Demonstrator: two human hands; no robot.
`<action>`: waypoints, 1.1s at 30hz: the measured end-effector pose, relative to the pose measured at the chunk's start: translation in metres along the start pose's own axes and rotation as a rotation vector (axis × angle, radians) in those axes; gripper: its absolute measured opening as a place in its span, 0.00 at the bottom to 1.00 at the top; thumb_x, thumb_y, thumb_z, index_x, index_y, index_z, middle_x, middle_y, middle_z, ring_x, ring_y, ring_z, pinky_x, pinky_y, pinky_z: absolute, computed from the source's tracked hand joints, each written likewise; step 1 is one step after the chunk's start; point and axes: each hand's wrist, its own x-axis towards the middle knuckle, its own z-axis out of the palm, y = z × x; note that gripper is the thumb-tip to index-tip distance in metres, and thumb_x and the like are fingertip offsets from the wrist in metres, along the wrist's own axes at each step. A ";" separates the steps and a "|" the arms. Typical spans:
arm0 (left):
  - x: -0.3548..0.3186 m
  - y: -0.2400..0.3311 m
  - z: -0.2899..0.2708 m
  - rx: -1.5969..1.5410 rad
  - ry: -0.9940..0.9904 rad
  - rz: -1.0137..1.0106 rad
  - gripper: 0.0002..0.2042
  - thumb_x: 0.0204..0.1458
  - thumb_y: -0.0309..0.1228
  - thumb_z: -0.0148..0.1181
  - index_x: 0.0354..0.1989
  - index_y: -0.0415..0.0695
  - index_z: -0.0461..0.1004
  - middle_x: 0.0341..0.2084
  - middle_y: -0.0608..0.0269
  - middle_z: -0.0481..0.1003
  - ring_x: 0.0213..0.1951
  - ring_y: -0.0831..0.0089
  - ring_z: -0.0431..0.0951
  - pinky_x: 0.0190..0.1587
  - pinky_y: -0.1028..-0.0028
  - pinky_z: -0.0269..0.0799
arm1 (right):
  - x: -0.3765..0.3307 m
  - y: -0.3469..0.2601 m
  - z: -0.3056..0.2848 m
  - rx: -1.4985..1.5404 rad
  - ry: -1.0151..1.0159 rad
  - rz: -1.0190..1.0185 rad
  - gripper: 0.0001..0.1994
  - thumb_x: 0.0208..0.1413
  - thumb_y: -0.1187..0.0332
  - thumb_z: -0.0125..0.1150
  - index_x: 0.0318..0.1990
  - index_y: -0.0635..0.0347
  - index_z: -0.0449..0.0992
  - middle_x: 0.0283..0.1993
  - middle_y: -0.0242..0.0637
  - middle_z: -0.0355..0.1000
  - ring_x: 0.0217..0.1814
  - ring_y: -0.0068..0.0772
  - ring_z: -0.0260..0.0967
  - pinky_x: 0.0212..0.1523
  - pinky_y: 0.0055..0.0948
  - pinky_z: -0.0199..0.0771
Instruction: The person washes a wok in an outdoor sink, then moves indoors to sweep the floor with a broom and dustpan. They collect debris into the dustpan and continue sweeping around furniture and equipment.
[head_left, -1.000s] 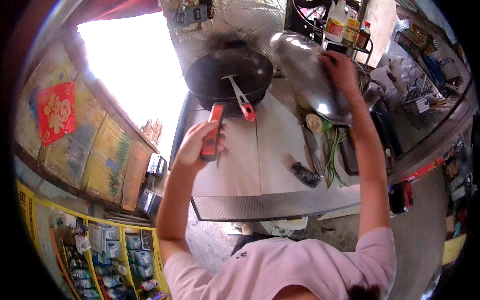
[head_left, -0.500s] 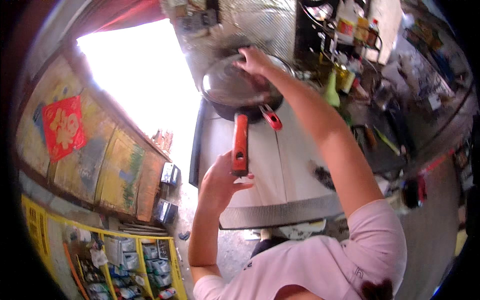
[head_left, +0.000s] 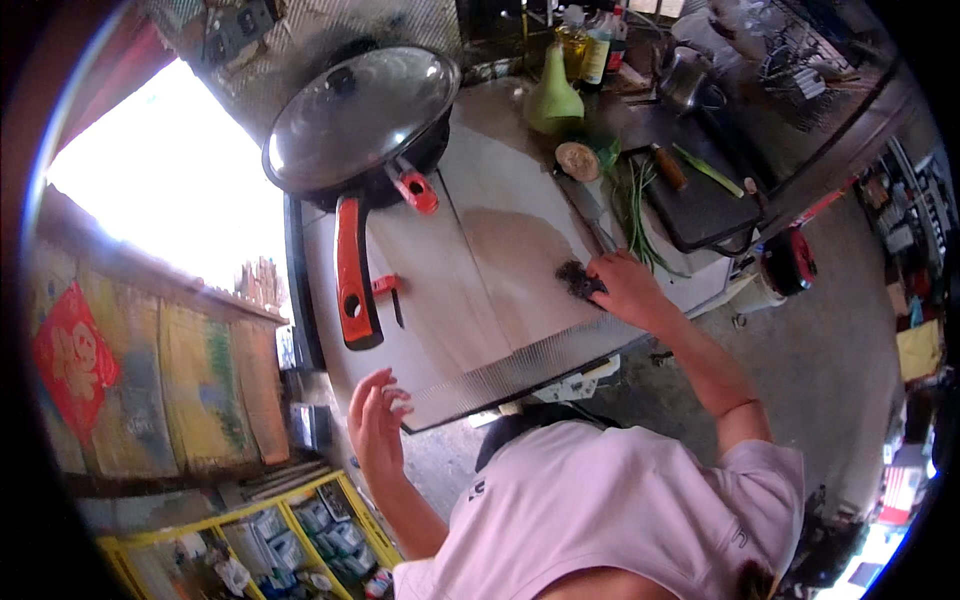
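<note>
My right hand is at the near right of the pale counter, its fingers closed around a dark, fuzzy clump like a scouring pad. Just beyond those fingers lies a knife, blade pointing away. My left hand hovers off the near left counter edge, empty, fingers loosely bent and apart. Ahead of it sits a wok with a shiny domed lid; its orange-red handle points toward me. A smaller red handle juts out beside it. A small red-and-black tool lies near the long handle.
Scallions lie beside a dark board that holds a brown-handled tool and a green stalk. Behind are a cut round piece, a green gourd and bottles. A yellow rack stands at lower left.
My right hand has left the wok lid and come down to the dark clump. My left hand has dropped back from beside the wok handle. The view has shifted to the right.
</note>
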 end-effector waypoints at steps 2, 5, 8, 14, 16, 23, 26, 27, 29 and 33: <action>0.005 0.007 0.000 0.032 -0.036 -0.019 0.14 0.55 0.30 0.52 0.45 0.34 0.69 0.38 0.56 0.71 0.32 0.73 0.75 0.29 0.78 0.75 | 0.018 -0.010 0.000 0.059 -0.025 0.003 0.12 0.40 0.68 0.62 0.34 0.60 0.74 0.33 0.43 0.71 0.40 0.46 0.67 0.43 0.39 0.66; -0.001 0.018 0.001 0.168 -0.017 0.020 0.12 0.55 0.30 0.52 0.44 0.35 0.70 0.38 0.57 0.72 0.33 0.74 0.75 0.30 0.78 0.74 | 0.077 -0.024 -0.002 0.085 0.023 0.028 0.09 0.42 0.68 0.60 0.33 0.59 0.74 0.34 0.44 0.71 0.40 0.47 0.68 0.43 0.39 0.67; -0.015 0.019 -0.010 0.266 0.047 0.086 0.11 0.55 0.28 0.52 0.43 0.36 0.71 0.38 0.58 0.72 0.33 0.75 0.75 0.31 0.79 0.74 | 0.158 -0.026 -0.002 0.028 0.171 0.058 0.11 0.45 0.63 0.57 0.35 0.56 0.76 0.34 0.43 0.74 0.38 0.45 0.72 0.40 0.39 0.70; -0.054 -0.008 -0.060 0.244 0.179 0.111 0.05 0.51 0.24 0.56 0.35 0.37 0.74 0.36 0.62 0.70 0.33 0.77 0.75 0.32 0.79 0.74 | 0.282 0.075 0.041 -0.254 0.156 0.046 0.18 0.52 0.59 0.50 0.51 0.51 0.69 0.44 0.48 0.72 0.48 0.53 0.68 0.45 0.43 0.68; -0.072 -0.010 -0.078 0.229 0.262 0.130 0.05 0.50 0.23 0.57 0.34 0.37 0.74 0.35 0.63 0.69 0.33 0.77 0.75 0.32 0.79 0.74 | 0.308 0.146 0.057 -0.384 0.204 -0.229 0.21 0.54 0.59 0.51 0.55 0.51 0.66 0.47 0.46 0.71 0.50 0.50 0.68 0.48 0.42 0.67; -0.209 -0.027 -0.154 0.326 0.924 0.286 0.05 0.51 0.25 0.57 0.34 0.38 0.74 0.37 0.64 0.70 0.35 0.79 0.73 0.33 0.79 0.73 | 0.201 0.083 -0.007 0.342 0.416 -0.066 0.20 0.56 0.59 0.51 0.52 0.61 0.71 0.53 0.41 0.69 0.52 0.36 0.67 0.49 0.32 0.67; -0.278 -0.042 -0.149 0.331 1.232 0.238 0.05 0.52 0.27 0.55 0.35 0.39 0.73 0.37 0.65 0.70 0.37 0.78 0.72 0.34 0.78 0.74 | 0.100 -0.010 -0.005 0.366 0.682 -0.102 0.19 0.57 0.61 0.53 0.51 0.63 0.71 0.51 0.38 0.69 0.52 0.32 0.66 0.50 0.29 0.66; -0.299 -0.052 -0.146 0.320 1.297 0.200 0.06 0.53 0.27 0.55 0.36 0.39 0.73 0.37 0.65 0.70 0.37 0.78 0.72 0.35 0.78 0.74 | 0.080 -0.022 0.006 0.350 0.767 -0.197 0.18 0.57 0.61 0.54 0.50 0.64 0.72 0.50 0.37 0.69 0.50 0.30 0.66 0.50 0.29 0.66; -0.336 -0.063 -0.142 0.311 1.377 0.111 0.07 0.54 0.28 0.53 0.37 0.39 0.73 0.37 0.65 0.70 0.38 0.78 0.72 0.35 0.77 0.74 | 0.040 -0.071 0.033 0.639 0.798 -0.086 0.17 0.56 0.62 0.54 0.48 0.63 0.72 0.45 0.36 0.71 0.46 0.28 0.67 0.49 0.28 0.65; -0.364 -0.063 -0.168 0.319 1.423 0.118 0.07 0.55 0.28 0.52 0.38 0.41 0.72 0.36 0.67 0.72 0.38 0.80 0.71 0.36 0.79 0.73 | -0.007 -0.203 0.096 1.019 0.538 -0.308 0.06 0.58 0.70 0.50 0.32 0.62 0.71 0.42 0.37 0.70 0.48 0.32 0.66 0.50 0.31 0.65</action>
